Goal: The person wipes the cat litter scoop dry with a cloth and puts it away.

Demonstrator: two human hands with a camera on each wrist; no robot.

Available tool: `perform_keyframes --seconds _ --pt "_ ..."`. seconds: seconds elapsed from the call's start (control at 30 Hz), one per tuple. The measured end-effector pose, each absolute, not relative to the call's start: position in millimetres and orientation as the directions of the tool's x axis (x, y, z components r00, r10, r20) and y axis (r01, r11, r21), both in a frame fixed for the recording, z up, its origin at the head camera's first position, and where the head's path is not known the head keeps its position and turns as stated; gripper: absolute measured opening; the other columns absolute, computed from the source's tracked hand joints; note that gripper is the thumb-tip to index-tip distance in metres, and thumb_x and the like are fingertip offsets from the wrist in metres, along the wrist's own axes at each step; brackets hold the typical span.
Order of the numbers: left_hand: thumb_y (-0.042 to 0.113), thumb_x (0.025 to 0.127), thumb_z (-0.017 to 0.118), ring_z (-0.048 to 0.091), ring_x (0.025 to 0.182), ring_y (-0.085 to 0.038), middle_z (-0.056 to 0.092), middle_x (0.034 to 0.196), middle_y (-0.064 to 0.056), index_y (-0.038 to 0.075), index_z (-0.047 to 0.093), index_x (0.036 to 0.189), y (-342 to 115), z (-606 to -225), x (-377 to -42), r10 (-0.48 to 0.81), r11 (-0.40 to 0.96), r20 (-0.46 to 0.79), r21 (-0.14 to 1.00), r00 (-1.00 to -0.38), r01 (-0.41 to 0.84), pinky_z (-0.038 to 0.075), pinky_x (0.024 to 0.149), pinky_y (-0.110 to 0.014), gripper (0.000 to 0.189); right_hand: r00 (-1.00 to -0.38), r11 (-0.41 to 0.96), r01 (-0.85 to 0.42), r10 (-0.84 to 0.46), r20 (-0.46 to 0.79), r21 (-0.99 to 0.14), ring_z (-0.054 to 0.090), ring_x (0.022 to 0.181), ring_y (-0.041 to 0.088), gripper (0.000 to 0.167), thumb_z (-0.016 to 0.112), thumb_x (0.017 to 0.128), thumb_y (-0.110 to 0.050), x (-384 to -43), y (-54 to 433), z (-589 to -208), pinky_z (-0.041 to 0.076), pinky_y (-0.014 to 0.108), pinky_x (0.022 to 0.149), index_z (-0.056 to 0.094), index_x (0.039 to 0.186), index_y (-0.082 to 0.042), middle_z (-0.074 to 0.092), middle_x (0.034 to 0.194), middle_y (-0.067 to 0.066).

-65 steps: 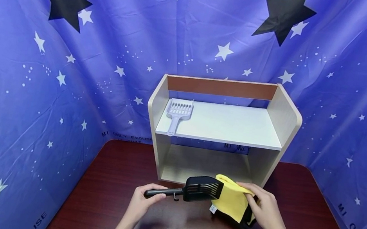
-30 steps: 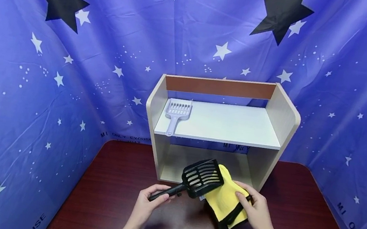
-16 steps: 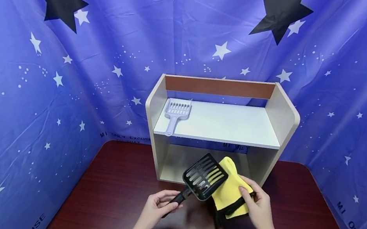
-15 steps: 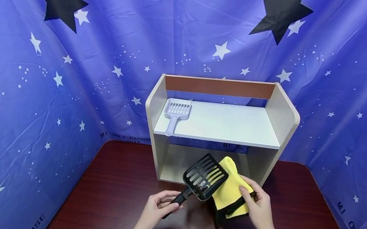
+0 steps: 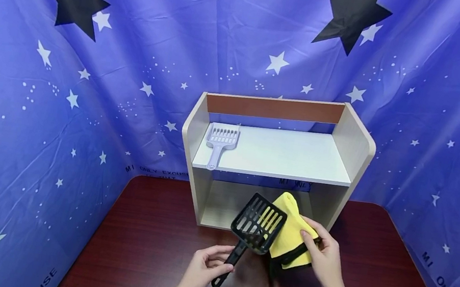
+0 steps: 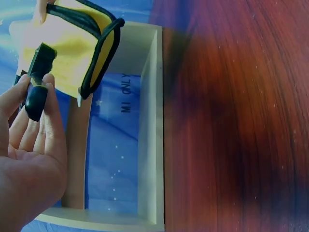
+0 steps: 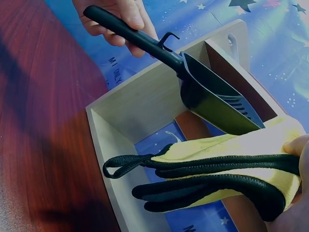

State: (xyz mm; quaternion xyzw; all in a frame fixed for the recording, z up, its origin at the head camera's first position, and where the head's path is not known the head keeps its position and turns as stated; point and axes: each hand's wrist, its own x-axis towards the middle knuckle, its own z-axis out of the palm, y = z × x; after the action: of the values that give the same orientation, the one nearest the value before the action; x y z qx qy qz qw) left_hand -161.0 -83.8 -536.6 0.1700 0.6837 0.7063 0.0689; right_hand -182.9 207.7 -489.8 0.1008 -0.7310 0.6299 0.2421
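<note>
My left hand point(image 5: 206, 268) holds a black slotted litter scoop point(image 5: 237, 253) by its handle, between thumb and fingers. The scoop's head points up and away, tilted, above the table. Right beside the head, my right hand point(image 5: 324, 257) pinches a folded yellow cloth point(image 5: 291, 232) with black edging. The cloth overlaps the scoop's right rim in the head view, and yellow shows through the slots. From the right wrist view, the scoop point(image 7: 207, 104) shows its deep side and a small hook on the handle, and the cloth point(image 7: 227, 145) hangs in folds with a black loop.
A two-tier wooden shelf unit point(image 5: 350, 161) stands on the dark red table point(image 5: 145, 230) behind the hands. On its upper white board, at the left, lies a pale lilac litter scoop point(image 5: 223, 137). A blue star-patterned curtain point(image 5: 142, 76) surrounds the table.
The black scoop has swung from nearly sideways to pointing upward, its slotted side turned into view. My left hand has shifted right. The cloth has risen and turned at the scoop's edge.
</note>
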Motion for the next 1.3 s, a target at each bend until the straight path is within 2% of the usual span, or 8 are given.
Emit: perform_keyframes --seconds 0.2,0.37,0.63,0.87,1.3 --pt "0.0 0.086 0.072 0.072 0.08 -0.002 0.065 0.108 -0.041 -0.011 0.058 0.129 -75.9 -537.0 -158.6 0.329 -0.085 0.147 0.988 -0.933 0.125 0.057 0.073 -0.015 0.047 -0.864 0.173 -0.45 0.165 0.476 -0.876 0.062 0.085 -0.004 0.029 0.062 0.093 0.007 -183.6 206.0 -492.6 0.053 0.012 0.066 0.065 0.121 0.008 0.071 0.108 -0.019" --pt "0.001 0.086 0.074 0.073 0.081 -0.004 0.066 0.108 -0.04 -0.01 0.058 0.13 -68.8 -535.6 -156.7 0.303 -0.08 0.139 0.989 -0.943 0.12 0.058 0.075 -0.016 0.049 -0.878 0.148 -0.428 0.164 0.449 -0.891 0.064 0.085 -0.001 0.029 0.065 0.092 0.002 -183.2 203.9 -496.0 0.055 0.013 0.067 0.065 0.121 0.007 0.072 0.107 -0.018" --pt "-0.002 0.085 0.073 0.074 0.082 -0.007 0.069 0.107 -0.034 -0.005 0.061 0.131 -61.3 -531.7 -155.8 0.256 -0.063 0.104 0.994 -0.961 0.091 0.058 0.076 -0.016 0.048 -0.899 0.103 -0.403 0.14 0.414 -0.909 0.068 0.082 -0.003 0.03 0.064 0.091 0.008 -179.3 198.4 -500.8 0.058 0.017 0.062 0.065 0.121 0.008 0.073 0.104 -0.019" --pt "0.002 0.084 0.076 0.074 0.08 -0.006 0.071 0.105 -0.032 -0.004 0.06 0.132 -57.7 -528.8 -156.4 0.212 -0.067 0.107 0.993 -0.971 0.095 0.058 0.075 -0.017 0.05 -0.879 0.083 -0.467 0.065 0.473 -0.88 0.066 0.089 -0.006 0.03 0.063 0.09 0.011 -177.0 192.7 -507.6 0.056 0.012 0.069 0.066 0.12 0.01 0.073 0.11 -0.019" --pt "0.0 0.085 0.074 0.073 0.078 -0.004 0.07 0.102 -0.035 -0.007 0.06 0.131 -54.1 -526.0 -159.1 0.159 -0.09 0.14 0.988 -0.977 0.127 0.058 0.073 -0.017 0.049 -0.884 0.119 -0.462 0.02 0.467 -0.879 0.066 0.096 -0.008 0.026 0.066 0.088 0.011 -170.8 183.0 -516.6 0.054 0.01 0.075 0.069 0.113 0.011 0.072 0.108 -0.022"
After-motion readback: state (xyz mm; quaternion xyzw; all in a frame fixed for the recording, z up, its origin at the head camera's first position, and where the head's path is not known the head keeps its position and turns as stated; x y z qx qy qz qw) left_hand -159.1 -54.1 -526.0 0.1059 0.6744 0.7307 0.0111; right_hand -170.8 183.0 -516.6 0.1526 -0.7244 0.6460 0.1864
